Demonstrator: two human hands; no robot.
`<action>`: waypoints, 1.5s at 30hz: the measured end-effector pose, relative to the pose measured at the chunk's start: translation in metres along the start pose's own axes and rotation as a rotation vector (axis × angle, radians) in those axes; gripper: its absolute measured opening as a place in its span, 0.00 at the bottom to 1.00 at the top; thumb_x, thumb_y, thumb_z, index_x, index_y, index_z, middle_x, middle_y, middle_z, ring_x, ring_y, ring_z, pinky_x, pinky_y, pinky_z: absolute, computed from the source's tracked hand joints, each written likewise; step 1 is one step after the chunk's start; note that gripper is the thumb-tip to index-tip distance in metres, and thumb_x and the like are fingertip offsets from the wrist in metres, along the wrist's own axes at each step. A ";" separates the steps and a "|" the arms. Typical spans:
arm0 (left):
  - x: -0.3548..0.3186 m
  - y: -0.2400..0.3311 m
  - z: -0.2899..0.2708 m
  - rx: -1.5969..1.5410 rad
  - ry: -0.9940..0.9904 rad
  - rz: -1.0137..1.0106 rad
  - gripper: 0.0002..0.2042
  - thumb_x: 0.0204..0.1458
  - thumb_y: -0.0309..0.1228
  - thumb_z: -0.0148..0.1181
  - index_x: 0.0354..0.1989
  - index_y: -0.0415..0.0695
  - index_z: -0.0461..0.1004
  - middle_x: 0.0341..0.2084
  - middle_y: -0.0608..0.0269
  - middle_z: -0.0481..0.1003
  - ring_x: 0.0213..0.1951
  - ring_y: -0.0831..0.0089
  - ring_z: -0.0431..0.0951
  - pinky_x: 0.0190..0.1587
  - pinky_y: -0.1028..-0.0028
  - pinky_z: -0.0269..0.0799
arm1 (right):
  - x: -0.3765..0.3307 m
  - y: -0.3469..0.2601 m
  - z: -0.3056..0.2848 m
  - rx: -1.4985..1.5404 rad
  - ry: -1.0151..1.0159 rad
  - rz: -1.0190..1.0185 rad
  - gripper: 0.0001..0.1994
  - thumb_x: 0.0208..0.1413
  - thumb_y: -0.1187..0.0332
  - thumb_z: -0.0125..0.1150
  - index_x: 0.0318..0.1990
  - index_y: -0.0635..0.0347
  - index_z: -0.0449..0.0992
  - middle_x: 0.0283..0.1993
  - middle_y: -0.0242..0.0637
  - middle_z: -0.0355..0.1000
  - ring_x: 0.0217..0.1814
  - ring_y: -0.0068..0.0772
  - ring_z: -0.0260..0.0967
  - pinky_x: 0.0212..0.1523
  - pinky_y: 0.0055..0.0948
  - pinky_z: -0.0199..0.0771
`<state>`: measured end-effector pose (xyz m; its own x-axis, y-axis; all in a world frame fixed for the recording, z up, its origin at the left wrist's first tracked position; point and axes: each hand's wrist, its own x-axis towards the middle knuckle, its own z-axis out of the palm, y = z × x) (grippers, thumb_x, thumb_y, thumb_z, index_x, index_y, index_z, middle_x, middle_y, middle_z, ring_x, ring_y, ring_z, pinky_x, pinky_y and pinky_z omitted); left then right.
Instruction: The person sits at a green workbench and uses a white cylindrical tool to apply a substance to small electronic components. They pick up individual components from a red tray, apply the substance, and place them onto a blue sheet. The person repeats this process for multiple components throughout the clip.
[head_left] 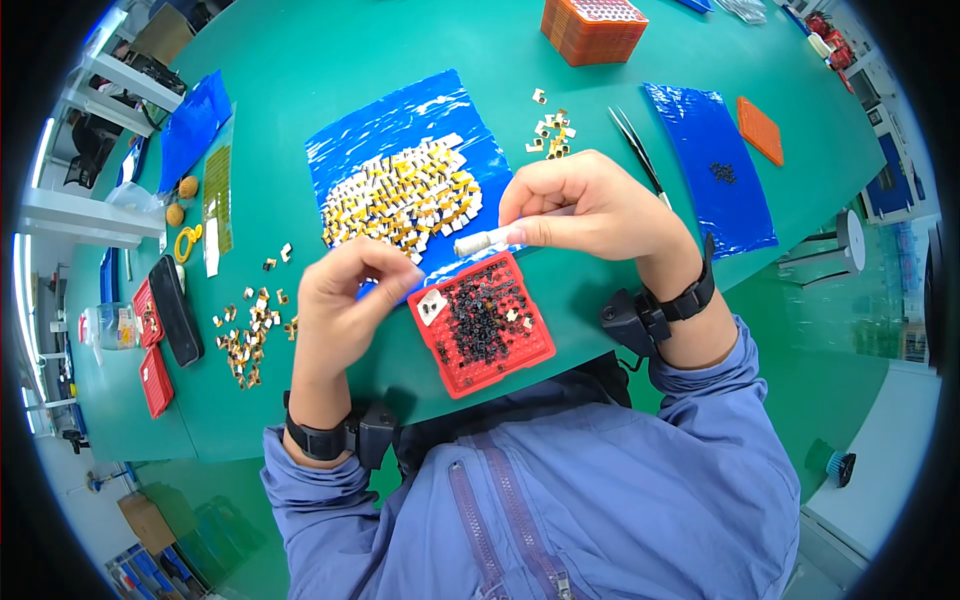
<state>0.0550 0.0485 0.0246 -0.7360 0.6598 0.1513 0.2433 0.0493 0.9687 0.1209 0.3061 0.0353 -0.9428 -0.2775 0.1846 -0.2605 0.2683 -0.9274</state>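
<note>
My right hand (590, 212) is closed on a short pale rod (478, 242) with a ridged, wrapped-looking end that points left. Beneath it lies a red tray (512, 372) of many tiny black parts (480, 315), plus a few white-and-gold pieces and a white scrap (432, 307). At the tray's upper left, my left hand (345, 300) has thumb and fingertips pinched together; anything between them is too small to make out. Just beyond both hands, a heap of small white-and-gold parts (405, 195) covers much of a blue sheet (450, 95).
Tweezers (638, 150) lie right of a small group of loose parts (552, 132). A second blue sheet (715, 165) holds black bits; an orange lid (760, 130) is beside it. Orange trays (594, 30) are stacked behind. More parts (250, 335), a black case (176, 310) and yellow scissors (185, 243) lie left.
</note>
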 end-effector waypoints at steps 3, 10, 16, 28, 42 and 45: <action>0.007 -0.013 -0.005 0.289 0.080 -0.007 0.04 0.46 0.22 0.62 0.28 0.38 0.73 0.25 0.63 0.73 0.30 0.75 0.72 0.33 0.77 0.66 | 0.000 -0.003 0.002 0.035 0.023 0.034 0.07 0.51 0.67 0.62 0.29 0.61 0.74 0.17 0.23 0.62 0.19 0.11 0.53 0.19 0.17 0.51; 0.015 -0.021 0.006 0.705 0.038 0.227 0.05 0.43 0.25 0.63 0.27 0.41 0.73 0.34 0.59 0.69 0.41 0.63 0.68 0.46 0.67 0.61 | 0.002 -0.002 0.004 0.022 -0.008 0.024 0.08 0.51 0.67 0.62 0.29 0.62 0.73 0.16 0.22 0.61 0.19 0.11 0.52 0.19 0.16 0.51; 0.015 -0.029 0.009 0.814 0.013 0.245 0.05 0.44 0.25 0.62 0.27 0.42 0.73 0.36 0.59 0.68 0.43 0.62 0.66 0.47 0.67 0.60 | 0.000 -0.003 0.003 -0.043 -0.010 0.059 0.06 0.51 0.71 0.62 0.31 0.65 0.74 0.20 0.25 0.66 0.22 0.10 0.56 0.21 0.15 0.55; -0.006 -0.001 -0.031 0.877 0.246 0.201 0.09 0.44 0.26 0.63 0.33 0.42 0.72 0.33 0.58 0.72 0.42 0.62 0.71 0.47 0.68 0.64 | 0.001 0.001 0.000 0.040 -0.039 0.153 0.05 0.54 0.73 0.59 0.32 0.66 0.72 0.23 0.25 0.68 0.25 0.10 0.60 0.25 0.14 0.59; -0.073 -0.006 -0.086 0.977 0.151 -0.191 0.05 0.46 0.24 0.59 0.31 0.40 0.69 0.28 0.58 0.71 0.35 0.59 0.71 0.40 0.65 0.65 | 0.002 0.007 0.006 0.064 -0.014 0.109 0.05 0.51 0.70 0.62 0.31 0.62 0.74 0.17 0.20 0.61 0.19 0.10 0.51 0.19 0.16 0.49; -0.067 0.006 -0.077 0.759 0.159 -0.257 0.04 0.49 0.22 0.56 0.32 0.39 0.68 0.30 0.61 0.71 0.35 0.67 0.72 0.40 0.71 0.66 | 0.002 0.002 0.006 0.025 -0.023 0.104 0.05 0.51 0.70 0.62 0.31 0.63 0.74 0.18 0.21 0.62 0.20 0.09 0.52 0.20 0.16 0.52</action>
<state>0.0572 -0.0537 0.0355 -0.8941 0.4473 0.0242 0.3744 0.7166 0.5885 0.1199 0.3008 0.0316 -0.9596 -0.2700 0.0793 -0.1555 0.2739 -0.9491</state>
